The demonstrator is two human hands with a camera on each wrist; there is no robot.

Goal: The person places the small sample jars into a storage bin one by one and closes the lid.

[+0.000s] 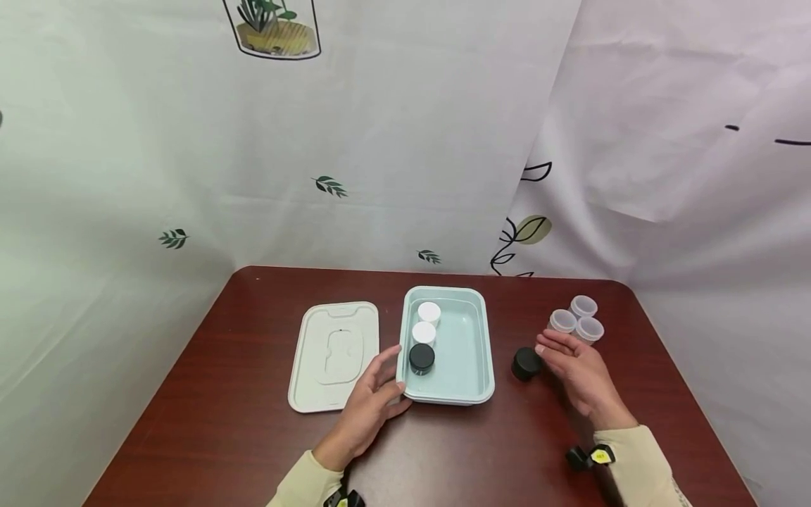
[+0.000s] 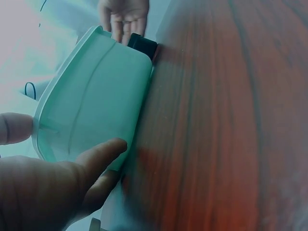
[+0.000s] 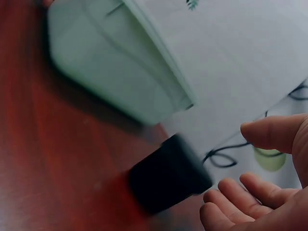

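Note:
My left hand (image 1: 370, 405) rests against the left front corner of a pale green plastic tray (image 1: 459, 345), fingers extended along its side. In the left wrist view its thumb (image 2: 108, 151) lies on the tray's outer wall. Along the tray's left side stand two white-topped jars (image 1: 424, 333) and, nearest me, a black-lidded jar (image 1: 422, 358). My right hand (image 1: 579, 373) is right beside a black jar (image 1: 526, 364) on the table, to the right of the tray. In the right wrist view the fingers are loosely bent, with nothing between them and the thumb.
Left of the tray a white lid (image 1: 336, 355) lies flat on the dark red wooden table (image 1: 222, 422). Three small whitish translucent jars (image 1: 589, 328) stand grouped beyond my right hand. A patterned white cloth (image 1: 380, 141) hangs behind the table.

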